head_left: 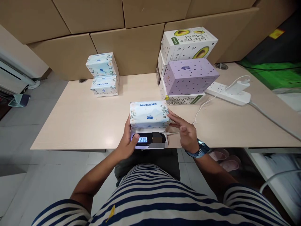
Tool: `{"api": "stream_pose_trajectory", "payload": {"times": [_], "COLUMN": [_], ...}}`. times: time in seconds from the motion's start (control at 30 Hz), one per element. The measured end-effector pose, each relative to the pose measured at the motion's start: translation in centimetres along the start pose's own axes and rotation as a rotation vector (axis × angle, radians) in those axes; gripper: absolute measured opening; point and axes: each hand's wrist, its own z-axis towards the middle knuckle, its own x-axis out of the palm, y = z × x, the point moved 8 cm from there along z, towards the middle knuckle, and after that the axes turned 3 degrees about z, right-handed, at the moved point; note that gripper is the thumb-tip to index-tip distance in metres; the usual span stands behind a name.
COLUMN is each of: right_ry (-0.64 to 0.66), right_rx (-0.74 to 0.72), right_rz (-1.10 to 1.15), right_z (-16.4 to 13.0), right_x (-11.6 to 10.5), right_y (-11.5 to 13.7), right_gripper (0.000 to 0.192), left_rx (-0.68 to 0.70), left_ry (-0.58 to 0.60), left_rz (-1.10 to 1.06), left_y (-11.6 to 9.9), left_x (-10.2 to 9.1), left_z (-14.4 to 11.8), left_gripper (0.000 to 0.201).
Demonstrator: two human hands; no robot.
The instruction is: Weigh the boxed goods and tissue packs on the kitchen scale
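A tissue pack (149, 115) rests on a small scale (150, 139) at the near edge of the tabletop (82, 119); two stacked tissue packs (103, 74) stand far left, and patterned boxes (188, 66) and a power strip (229, 93) far right. The left hand (127, 142) cups the pack's left end, thumb by the display, while the right hand (185, 130) lies open, fingertips touching its right end.

Desk (77, 119) bare to the left & front-left of scale (149, 140): wide open approach. Two stacked tissue packs (103, 74) block back-left; box stack (187, 67) blocks back-right. Gap betw. them runs to cartons (127, 47) at rear. Right side: power strip (229, 92) w/ cable (202, 108) trailing twd scale.
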Motion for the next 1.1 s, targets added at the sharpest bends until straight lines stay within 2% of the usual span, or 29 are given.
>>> {"api": "stream_pose_trajectory", "payload": {"times": [0.2,0.33,0.57,0.7,1.1], "right_ry": [0.003,-0.002,-0.082,-0.073,-0.126], "right_rx": [-0.005,0.034,0.062,0.102,0.137], "right_rz": [-0.07,-0.035,-0.025,-0.065,0.017], "right_z": [0.1,0.5,0.0,-0.4,-0.6], "right_x": [-0.3,-1.0,-2.1,-1.9,-1.9], "right_y": [0.0,-0.3,-1.2,-1.8,-2.1], "right_gripper": [0.055,0.06,0.064,0.066,0.054], "left_rx": [0.015,-0.049,-0.096,-0.115,-0.151], "left_ry": [-0.005,0.003,-0.14,-0.16,-0.138], "left_rz": [0.011,-0.052,0.025,0.052,0.067], "left_y": [-0.5,-0.3,1.3,1.6,2.1], "left_x": [0.0,-0.5,-3.4,-4.3,-4.3], "left_z": [0.2,0.2,-0.2,-0.3,-0.8], "left_gripper": [0.082,0.082,0.082,0.084,0.084]}}
